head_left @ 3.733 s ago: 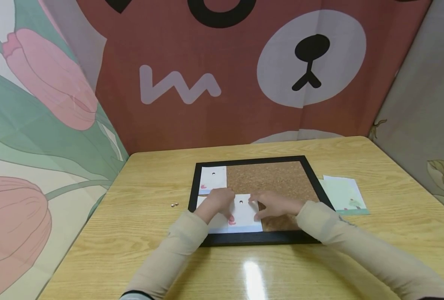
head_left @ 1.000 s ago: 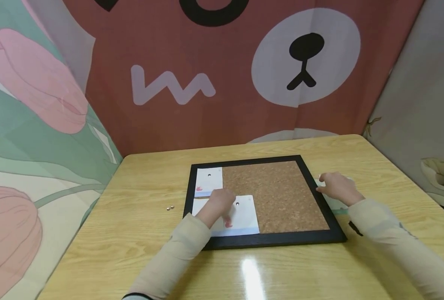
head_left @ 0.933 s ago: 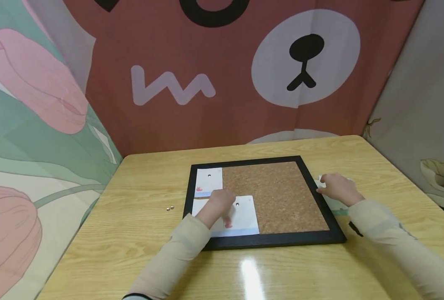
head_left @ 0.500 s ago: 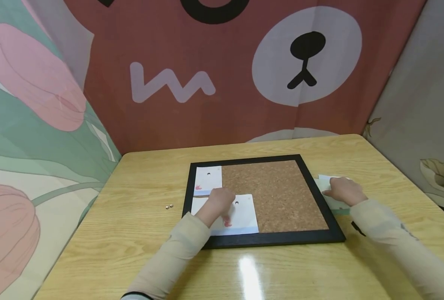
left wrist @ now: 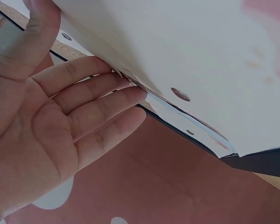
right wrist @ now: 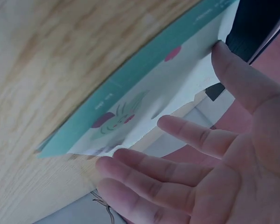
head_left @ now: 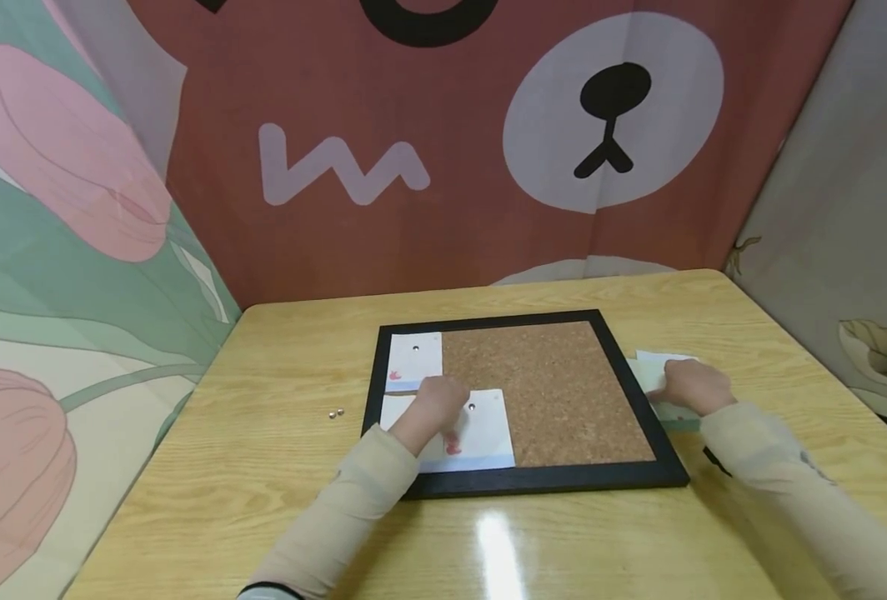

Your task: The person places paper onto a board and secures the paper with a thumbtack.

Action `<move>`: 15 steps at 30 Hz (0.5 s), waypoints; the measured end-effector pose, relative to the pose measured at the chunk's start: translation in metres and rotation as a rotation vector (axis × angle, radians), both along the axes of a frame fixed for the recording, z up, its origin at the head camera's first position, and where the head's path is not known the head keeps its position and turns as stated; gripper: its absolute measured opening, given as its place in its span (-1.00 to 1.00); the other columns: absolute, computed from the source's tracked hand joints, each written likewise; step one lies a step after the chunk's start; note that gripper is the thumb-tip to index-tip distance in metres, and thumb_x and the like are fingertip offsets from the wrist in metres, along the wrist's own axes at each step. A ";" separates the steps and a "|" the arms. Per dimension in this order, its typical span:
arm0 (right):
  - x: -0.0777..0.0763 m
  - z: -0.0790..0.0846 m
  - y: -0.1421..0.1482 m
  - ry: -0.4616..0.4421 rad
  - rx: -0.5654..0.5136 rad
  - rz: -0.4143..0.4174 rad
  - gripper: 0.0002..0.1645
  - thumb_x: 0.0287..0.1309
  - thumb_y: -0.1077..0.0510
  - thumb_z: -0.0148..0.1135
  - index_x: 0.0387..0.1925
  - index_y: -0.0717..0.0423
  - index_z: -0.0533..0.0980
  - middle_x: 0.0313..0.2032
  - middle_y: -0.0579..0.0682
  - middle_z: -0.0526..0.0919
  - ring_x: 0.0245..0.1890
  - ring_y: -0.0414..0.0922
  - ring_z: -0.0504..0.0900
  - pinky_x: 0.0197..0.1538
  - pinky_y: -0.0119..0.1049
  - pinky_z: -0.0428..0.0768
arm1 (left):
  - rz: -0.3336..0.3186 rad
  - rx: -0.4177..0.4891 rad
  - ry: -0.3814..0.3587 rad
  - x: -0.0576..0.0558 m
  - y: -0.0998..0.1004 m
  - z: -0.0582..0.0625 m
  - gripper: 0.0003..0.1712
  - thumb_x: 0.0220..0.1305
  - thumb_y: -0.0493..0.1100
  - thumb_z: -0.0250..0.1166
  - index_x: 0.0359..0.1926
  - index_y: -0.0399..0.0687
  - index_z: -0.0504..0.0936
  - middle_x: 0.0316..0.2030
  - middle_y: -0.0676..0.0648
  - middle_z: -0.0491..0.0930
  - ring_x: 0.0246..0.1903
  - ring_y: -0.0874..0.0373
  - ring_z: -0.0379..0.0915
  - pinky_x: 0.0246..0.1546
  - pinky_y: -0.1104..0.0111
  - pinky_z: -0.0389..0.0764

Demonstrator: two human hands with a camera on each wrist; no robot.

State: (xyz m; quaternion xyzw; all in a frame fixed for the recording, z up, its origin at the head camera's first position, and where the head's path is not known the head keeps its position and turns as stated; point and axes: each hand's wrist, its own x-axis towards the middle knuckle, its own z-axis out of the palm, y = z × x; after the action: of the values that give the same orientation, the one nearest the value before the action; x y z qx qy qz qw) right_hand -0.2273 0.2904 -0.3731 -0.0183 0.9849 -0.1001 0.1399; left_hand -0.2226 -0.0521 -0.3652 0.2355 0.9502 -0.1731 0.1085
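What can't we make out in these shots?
- Middle of the lower-left sheet: head view, covered by the left hand.
- Sheet count in the paper stack: head view, sheets overlap and the right hand covers part.
- Fine shape of the two loose studs: head view, too small.
- Lettering on the green strip: right wrist view, too small and blurred to read.

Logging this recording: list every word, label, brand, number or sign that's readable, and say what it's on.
No text can be read with certainty.
Teal strip of the pale sheet: light lettering, too small and blurred to read.
White sheets: faint corner marks, too small to read.
Wall hanging: white squiggle, not clearly a letter.
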 end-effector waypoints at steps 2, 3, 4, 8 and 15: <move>-0.001 0.000 -0.001 0.005 0.004 0.000 -0.50 -0.05 -0.10 0.26 -0.51 0.28 0.36 -0.60 0.07 0.37 -0.57 -0.05 0.34 -0.54 -0.22 0.29 | 0.002 0.002 0.010 0.000 0.000 0.000 -0.35 -0.56 0.11 0.57 -0.30 0.00 0.59 -0.33 0.00 0.56 -0.39 0.13 0.46 -0.45 0.28 0.51; -0.001 0.000 -0.001 0.006 0.004 0.001 -0.50 -0.05 -0.10 0.26 -0.49 0.29 0.37 -0.59 0.07 0.37 -0.57 -0.05 0.34 -0.54 -0.22 0.29 | 0.001 -0.001 0.017 0.000 0.000 0.000 -0.36 -0.55 0.11 0.57 -0.30 0.00 0.59 -0.33 0.00 0.57 -0.38 0.14 0.46 -0.45 0.28 0.52; -0.002 0.000 -0.002 0.004 0.004 0.002 -0.51 -0.04 -0.09 0.25 -0.50 0.29 0.37 -0.59 0.07 0.37 -0.57 -0.05 0.33 -0.54 -0.23 0.29 | 0.003 0.000 0.018 0.000 -0.001 0.000 -0.36 -0.54 0.10 0.57 -0.29 0.00 0.60 -0.32 0.00 0.57 -0.38 0.14 0.46 -0.45 0.27 0.52; -0.003 -0.001 -0.001 0.004 0.007 -0.011 -0.52 -0.04 -0.10 0.25 -0.52 0.27 0.37 -0.61 0.07 0.37 -0.58 -0.06 0.33 -0.53 -0.23 0.29 | 0.003 -0.006 0.018 0.000 -0.001 0.001 -0.39 -0.46 0.07 0.56 -0.26 -0.01 0.61 -0.31 0.00 0.57 -0.37 0.15 0.47 -0.42 0.26 0.52; -0.004 -0.001 0.002 -0.008 0.005 -0.018 -0.49 -0.06 -0.11 0.26 -0.49 0.28 0.35 -0.60 0.08 0.35 -0.56 -0.04 0.33 -0.50 -0.19 0.27 | -0.010 -0.009 0.017 0.001 0.002 0.001 -0.37 -0.49 0.08 0.56 -0.25 -0.01 0.60 -0.27 0.00 0.58 -0.33 0.15 0.48 -0.44 0.27 0.53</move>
State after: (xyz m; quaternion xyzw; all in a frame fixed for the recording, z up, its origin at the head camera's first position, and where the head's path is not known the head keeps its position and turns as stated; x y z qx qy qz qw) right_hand -0.2315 0.2925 -0.3741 -0.0088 0.9847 -0.0988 0.1432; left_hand -0.2211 -0.0504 -0.3641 0.2382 0.9491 -0.1799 0.1008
